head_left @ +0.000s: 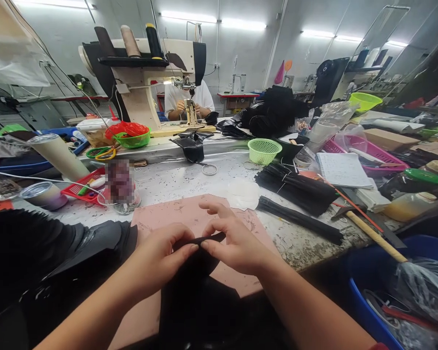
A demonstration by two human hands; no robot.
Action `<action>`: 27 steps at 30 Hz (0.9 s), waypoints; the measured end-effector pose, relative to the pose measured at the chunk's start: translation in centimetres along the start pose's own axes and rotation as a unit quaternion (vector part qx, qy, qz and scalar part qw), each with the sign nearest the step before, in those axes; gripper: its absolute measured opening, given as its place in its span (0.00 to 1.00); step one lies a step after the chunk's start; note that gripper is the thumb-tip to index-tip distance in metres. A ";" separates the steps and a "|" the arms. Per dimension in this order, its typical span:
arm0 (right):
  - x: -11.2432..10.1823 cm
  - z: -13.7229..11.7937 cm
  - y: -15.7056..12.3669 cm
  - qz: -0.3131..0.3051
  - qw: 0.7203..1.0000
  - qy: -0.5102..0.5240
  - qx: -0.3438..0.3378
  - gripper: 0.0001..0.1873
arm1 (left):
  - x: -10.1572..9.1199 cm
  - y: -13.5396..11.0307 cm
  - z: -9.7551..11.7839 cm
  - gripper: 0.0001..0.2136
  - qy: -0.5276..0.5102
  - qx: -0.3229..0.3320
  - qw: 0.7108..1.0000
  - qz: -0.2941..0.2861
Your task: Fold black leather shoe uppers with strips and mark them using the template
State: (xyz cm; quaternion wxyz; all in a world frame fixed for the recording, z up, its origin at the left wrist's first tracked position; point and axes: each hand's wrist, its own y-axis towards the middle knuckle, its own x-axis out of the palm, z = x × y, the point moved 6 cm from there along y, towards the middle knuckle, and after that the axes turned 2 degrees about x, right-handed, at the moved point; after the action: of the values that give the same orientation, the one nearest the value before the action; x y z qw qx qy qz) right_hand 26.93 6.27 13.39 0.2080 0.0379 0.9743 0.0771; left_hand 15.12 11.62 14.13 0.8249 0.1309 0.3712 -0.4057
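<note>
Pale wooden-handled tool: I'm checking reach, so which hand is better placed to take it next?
Probably the right hand: the wooden-handled tool lies on that side, farther from the left hand. Both hands pinch the thin black flexible piece, so neither is free.

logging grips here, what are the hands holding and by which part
The left hand and right hand pinch a black sheet by its far edge, between thumbs and fingers.
</note>
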 end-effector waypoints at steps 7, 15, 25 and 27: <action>-0.3 0.6 -0.1 0.009 0.999 0.030 0.024 0.05 | 0.2 -0.1 -0.4 0.09 0.014 -0.006 1.000 -0.026; 0.1 -0.4 0.0 -0.062 0.996 -0.052 -0.045 0.07 | 0.3 -0.7 0.0 0.09 0.017 -0.004 0.999 -0.043; 0.4 0.1 -0.2 -0.081 0.996 -0.041 0.007 0.03 | 0.2 -0.9 0.5 0.08 0.071 0.020 0.997 -0.001; 0.4 -0.8 -0.3 -0.058 0.994 -0.085 -0.042 0.05 | 0.2 -0.8 0.7 0.08 0.081 0.038 0.996 0.009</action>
State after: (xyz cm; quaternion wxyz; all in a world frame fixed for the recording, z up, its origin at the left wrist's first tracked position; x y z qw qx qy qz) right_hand 26.27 5.96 13.88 0.2957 -0.0213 0.9495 0.1023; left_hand 14.96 10.65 14.60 0.7904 0.1984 0.4195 -0.3999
